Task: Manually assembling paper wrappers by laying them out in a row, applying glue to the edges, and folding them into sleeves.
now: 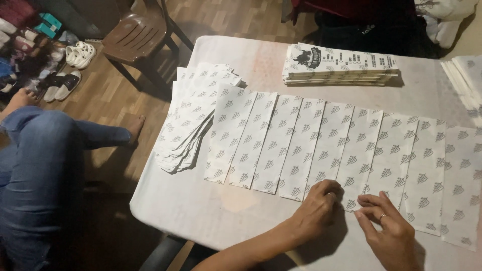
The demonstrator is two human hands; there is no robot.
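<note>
Both hands are working at the near edge of a row of paper sheets [321, 145] that are lying side by side on the table [201, 211], each one overlapping the next a little. The left hand [317, 206] is lying flat with its fingers bent down, pressing on the bottom end of one sheet [351, 150] in the middle of the row. The right hand [389, 226], which is wearing a ring, is resting just beside it with its fingertips [362, 199] pinching or touching the same bottom corner; I cannot tell if it is really gripping the paper or only touching it. The sheets are looking thin, light and bendy, so they will probably slide and flutter easily and could crease or tear if pulled hard. The best place to take one is likely the loose bottom edge, held softly between finger and thumb. They are long, narrow and white, with small grey marks printed all over. A messy fanned pile of more sheets [193, 120] is hanging over the far left edge of the table. A neat, thicker stack of printed packs [339, 64] is sitting further back. The table cover is looking smooth and pale.
</note>
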